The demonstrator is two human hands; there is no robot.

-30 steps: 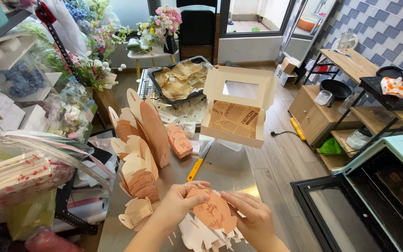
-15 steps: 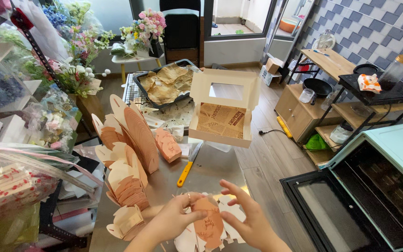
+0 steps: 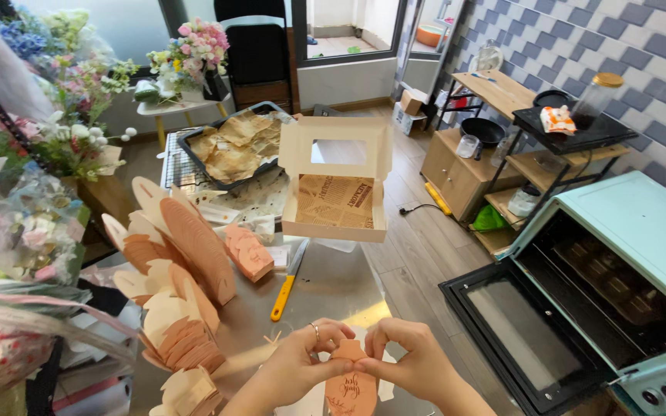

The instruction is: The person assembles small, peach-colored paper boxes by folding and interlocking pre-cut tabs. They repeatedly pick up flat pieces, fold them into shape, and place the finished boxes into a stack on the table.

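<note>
1. Gripping is seen at the near edge of the metal table (image 3: 333, 285): a small peach-coloured card piece (image 3: 351, 385) is pinched between both hands.
2. Left hand (image 3: 302, 362) is curled shut on the piece's upper left edge; fingers are bent inward, and a ring is worn on one finger.
3. Right hand (image 3: 410, 358) is closed on the upper right edge, with fingertips (image 3: 371, 350) pressed against those of the left hand.
4. The lower part of the piece is cut off by the picture edge; dark script is printed on it.
5. A yellow-handled knife (image 3: 287, 285) is laid just beyond the hands, blade pointed at the far edge.
6. An open window box (image 3: 337, 185) lined with printed paper is set at the table's right edge, past the knife.
7. Stacks of peach card cut-outs (image 3: 183, 254) are stood upright along the left edge; a smaller stack (image 3: 248, 250) is laid beside them.
8. A dark baking tray (image 3: 233, 146) with crumpled brown paper is placed at the far end.
9. A pale green oven (image 3: 595, 285), door dropped open, is located on the floor to the right, well apart from the table.
</note>
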